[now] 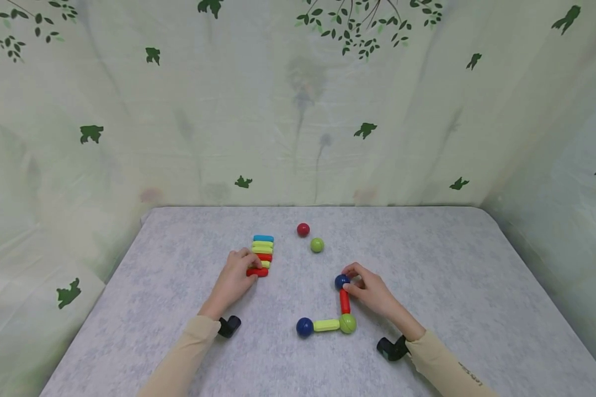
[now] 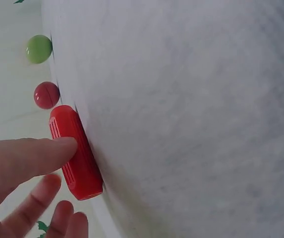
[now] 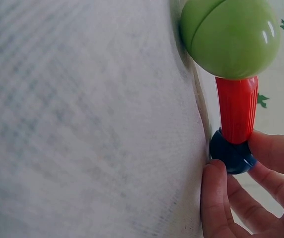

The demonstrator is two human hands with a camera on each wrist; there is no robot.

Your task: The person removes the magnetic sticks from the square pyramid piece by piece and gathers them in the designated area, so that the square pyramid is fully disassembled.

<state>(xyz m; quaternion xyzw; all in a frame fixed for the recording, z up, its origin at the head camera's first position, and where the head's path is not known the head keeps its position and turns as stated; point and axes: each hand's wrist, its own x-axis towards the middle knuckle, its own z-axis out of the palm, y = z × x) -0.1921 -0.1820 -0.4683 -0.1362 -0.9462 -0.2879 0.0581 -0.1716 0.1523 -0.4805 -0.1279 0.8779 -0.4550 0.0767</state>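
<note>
My left hand (image 1: 235,275) is at the near end of a row of short rods, its thumb laid against a red rod (image 2: 76,153). Other fingers curl over behind that rod. On the right, my right hand (image 1: 372,289) grips a dark blue ball (image 3: 231,153) between thumb and fingers. From this ball a red rod (image 1: 345,301) runs toward me to a green ball (image 1: 347,323). A yellow-green rod (image 1: 326,325) links the green ball to a second blue ball (image 1: 305,327), making an L shape on the table.
Beyond the left hand lie several more rods, among them a blue rod (image 1: 263,238) at the far end. A loose red ball (image 1: 303,229) and a loose green ball (image 1: 317,245) sit toward the back of the grey table (image 1: 402,237). A leaf-patterned curtain (image 1: 278,110) hangs behind.
</note>
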